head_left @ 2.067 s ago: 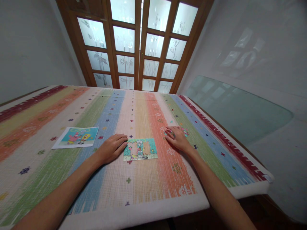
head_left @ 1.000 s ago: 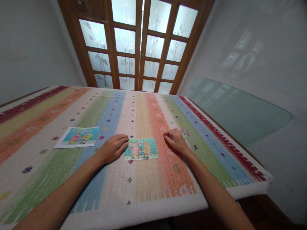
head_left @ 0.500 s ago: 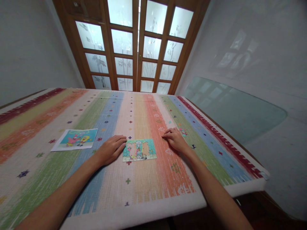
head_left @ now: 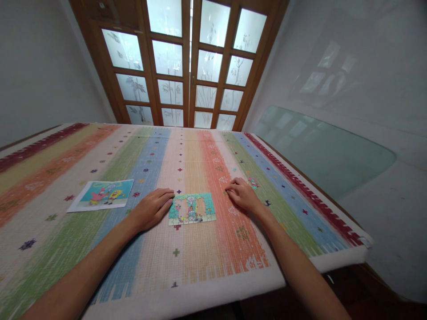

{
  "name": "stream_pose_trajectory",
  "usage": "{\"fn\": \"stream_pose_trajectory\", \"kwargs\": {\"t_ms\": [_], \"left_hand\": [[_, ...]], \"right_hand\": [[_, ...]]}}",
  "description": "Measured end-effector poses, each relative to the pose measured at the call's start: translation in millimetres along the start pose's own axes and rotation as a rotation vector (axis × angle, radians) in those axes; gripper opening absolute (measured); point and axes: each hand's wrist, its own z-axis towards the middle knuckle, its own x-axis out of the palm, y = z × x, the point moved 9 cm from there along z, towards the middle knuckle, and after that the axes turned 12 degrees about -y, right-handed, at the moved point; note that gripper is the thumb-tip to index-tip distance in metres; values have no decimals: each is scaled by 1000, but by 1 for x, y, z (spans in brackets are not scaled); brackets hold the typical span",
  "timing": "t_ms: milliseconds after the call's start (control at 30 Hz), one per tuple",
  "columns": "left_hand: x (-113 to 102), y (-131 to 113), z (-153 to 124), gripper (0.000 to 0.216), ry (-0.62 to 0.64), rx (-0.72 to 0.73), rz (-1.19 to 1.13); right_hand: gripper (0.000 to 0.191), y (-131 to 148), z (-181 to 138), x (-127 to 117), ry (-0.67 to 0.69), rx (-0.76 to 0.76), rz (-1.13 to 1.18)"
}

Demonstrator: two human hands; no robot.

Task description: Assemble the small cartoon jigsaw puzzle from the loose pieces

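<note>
A small, partly assembled jigsaw puzzle (head_left: 191, 209) with gaps in its middle lies on the striped cloth in front of me. My left hand (head_left: 151, 208) rests palm down on the cloth, and its fingertips touch the puzzle's left edge. My right hand (head_left: 242, 194) sits just right of the puzzle with its fingers curled and the tips pinched together near the upper right corner. Whether a piece is between them is hidden. A few loose puzzle pieces (head_left: 253, 182) lie just beyond my right hand.
A printed cartoon reference picture (head_left: 102, 194) lies on the cloth to the left. The striped tablecloth (head_left: 200, 253) covers the whole table. A glass sheet (head_left: 320, 151) leans on the right wall, and wooden doors with frosted panes (head_left: 187, 66) stand behind the table.
My right hand has drawn back from the loose pieces toward the puzzle, fingers curling into a pinch. My left hand has stayed at the puzzle's left edge. The view has shifted slightly.
</note>
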Motion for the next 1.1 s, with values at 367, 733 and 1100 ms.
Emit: {"fn": "stream_pose_trajectory", "kwargs": {"t_ms": [367,733,1100], "left_hand": [[0,-1,2,40,3,-11,-6],[0,0,1,37,-7,-10,-25],[-3,-4,2,34,-27,-4,-26]], "right_hand": [[39,-86,-7,-64,-302,314,-196],[30,-90,3,-23,-200,289,-212],[36,-98,50,8,-43,206,-241]]}}
